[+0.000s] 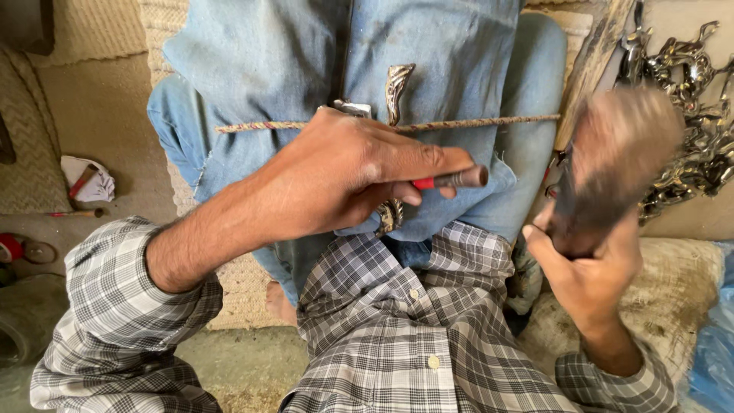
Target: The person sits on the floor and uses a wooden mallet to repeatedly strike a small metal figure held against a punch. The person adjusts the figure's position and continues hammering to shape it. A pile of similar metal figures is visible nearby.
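- Woven matting and a bare dusty floor lie around a person seated low, knees up in blue jeans, with a grey checked shirt filling the lower part of the view.
- A thin twisted cord runs taut across the lap, just beyond the left fingers; a curved silvery metal piece sits under it on the denim, so the cord seems to pin the work down against the thigh.
- The left hand is clenched around a red-shanked punch, its dull metal end poking out past the fingers toward the right hand. The fist rests on the lap, which would steady the tool; whether its working tip touches the metal piece is hidden beneath the hand.
- Another bit of patterned metal shows just under the left fingers.
- The right hand grips a handle, fingers wrapped tight, and the hammer above it is smeared with motion blur, raised well apart from the punch's exposed end.
- Beyond the right fingers, a heap of shiny cast metal figures lies beside a wooden plank, close enough to reach.
- Far to the left of the left fingers sit a white rag with a red-handled tool on it, and a red object at the frame's edge.
- A blue plastic sheet shows at the lower right.
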Action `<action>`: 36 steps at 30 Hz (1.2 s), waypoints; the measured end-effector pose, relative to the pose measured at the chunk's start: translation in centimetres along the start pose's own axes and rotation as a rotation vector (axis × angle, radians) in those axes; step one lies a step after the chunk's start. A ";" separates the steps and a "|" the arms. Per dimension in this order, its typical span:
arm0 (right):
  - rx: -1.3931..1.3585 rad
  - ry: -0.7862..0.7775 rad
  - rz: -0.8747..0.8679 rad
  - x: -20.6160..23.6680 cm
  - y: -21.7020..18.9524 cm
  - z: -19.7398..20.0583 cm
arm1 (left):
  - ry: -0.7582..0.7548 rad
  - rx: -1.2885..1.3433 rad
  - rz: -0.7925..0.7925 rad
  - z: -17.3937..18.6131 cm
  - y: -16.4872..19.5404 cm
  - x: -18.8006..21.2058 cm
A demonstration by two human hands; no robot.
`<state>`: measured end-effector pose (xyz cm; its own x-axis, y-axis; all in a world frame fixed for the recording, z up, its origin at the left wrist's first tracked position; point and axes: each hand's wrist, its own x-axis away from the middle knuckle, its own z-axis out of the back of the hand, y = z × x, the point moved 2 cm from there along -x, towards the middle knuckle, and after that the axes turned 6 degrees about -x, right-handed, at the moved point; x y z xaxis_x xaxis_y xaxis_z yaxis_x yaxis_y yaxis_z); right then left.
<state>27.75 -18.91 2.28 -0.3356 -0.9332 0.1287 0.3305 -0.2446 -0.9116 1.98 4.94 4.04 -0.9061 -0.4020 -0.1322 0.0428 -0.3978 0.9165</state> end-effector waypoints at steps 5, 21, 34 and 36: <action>0.305 0.057 0.151 0.0 -0.1 0.3 | -0.158 -0.013 -0.071 0.1 -0.7 -0.4; 0.238 0.140 0.355 2.2 1.2 -0.1 | -0.397 -0.007 -0.264 0.7 -1.5 -1.8; 0.382 0.095 0.308 5.6 5.0 -1.9 | -0.233 -0.098 -0.183 0.2 0.1 -2.6; 0.333 0.072 0.319 5.8 5.4 -1.9 | -0.218 -0.143 -0.294 0.2 0.3 -2.8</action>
<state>25.90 -25.12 -2.68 -0.2273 -0.9578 -0.1759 0.6884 -0.0302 -0.7247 4.47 6.10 4.80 -0.9560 -0.0753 -0.2836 -0.1875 -0.5870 0.7876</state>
